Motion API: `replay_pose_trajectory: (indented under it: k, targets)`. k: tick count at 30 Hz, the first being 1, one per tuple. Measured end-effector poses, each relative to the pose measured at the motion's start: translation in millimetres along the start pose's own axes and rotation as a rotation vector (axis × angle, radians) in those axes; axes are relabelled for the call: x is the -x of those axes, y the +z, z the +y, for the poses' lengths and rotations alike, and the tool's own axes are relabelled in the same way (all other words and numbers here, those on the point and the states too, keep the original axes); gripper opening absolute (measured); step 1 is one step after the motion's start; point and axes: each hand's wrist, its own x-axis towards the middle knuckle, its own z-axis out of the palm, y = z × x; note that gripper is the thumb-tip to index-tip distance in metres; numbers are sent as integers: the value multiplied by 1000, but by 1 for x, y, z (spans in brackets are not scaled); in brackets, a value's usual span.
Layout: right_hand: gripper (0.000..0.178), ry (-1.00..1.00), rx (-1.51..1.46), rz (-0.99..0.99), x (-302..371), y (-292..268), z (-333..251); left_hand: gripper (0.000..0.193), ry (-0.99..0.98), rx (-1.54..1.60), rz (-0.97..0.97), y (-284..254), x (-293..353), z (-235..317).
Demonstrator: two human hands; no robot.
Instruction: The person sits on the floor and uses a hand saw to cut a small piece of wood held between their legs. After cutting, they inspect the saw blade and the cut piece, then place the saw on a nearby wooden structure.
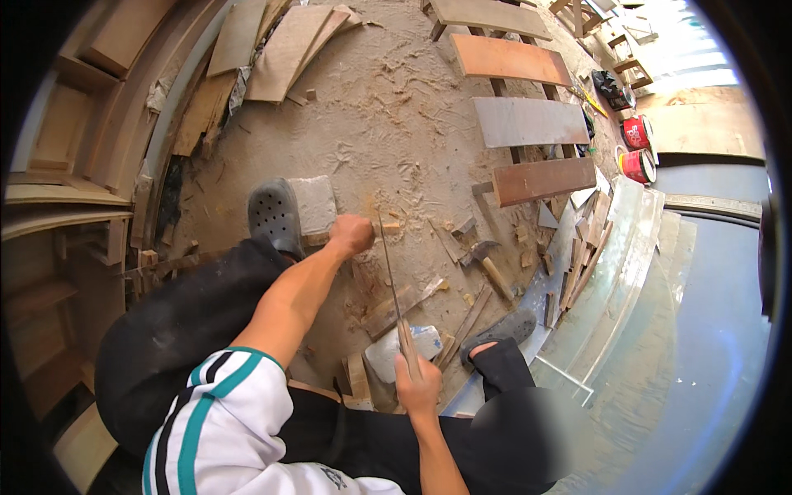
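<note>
My right hand [418, 384] grips the pale wooden handle of a handsaw [389, 268]. Its long, thin blade shows nearly edge-on and points away from me, its tip close beside my left hand. My left hand [352, 234] is closed in a fist near the front edge of a pale block [313, 205]; what its fingers hold, if anything, is hidden. Just right of the blade is a small orange-brown wood piece [390, 228]. My left foot, in a grey clog [275, 216], presses against the block's left side.
A hammer [492, 270] lies on the dusty floor to the right, among wood offcuts [582, 256]. A whitish block [403, 353] sits near my right hand. Boards on supports [528, 122] stand far right, beside red cans [636, 165]. Wood panels [289, 54] lean far left.
</note>
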Motion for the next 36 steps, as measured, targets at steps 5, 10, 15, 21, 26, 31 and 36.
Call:
replay_pose_trajectory:
  k: [5,10,15,21,26,31,36]
  targets:
    - [21,202,-87,-80,-39,19,14,23,5,-13,38,11,-2,-9]
    - [22,75,-87,11,1,7,8,23,24,-11,54,4,2,-2]
    - [17,221,-112,-54,-41,24,13,23,35,-28,59,10,0,-1]
    - [18,138,-59,-50,3,1,19,25,44,-23,54,9,3,-2]
    - [21,202,-123,-82,-29,17,28,24,31,-22,36,8,4,-1]
    - [20,102,-87,-2,4,-5,1,23,3,1,67,2,0,0]
    - [23,141,-115,-62,-48,18,24,24,7,-7,84,4,-5,-1]
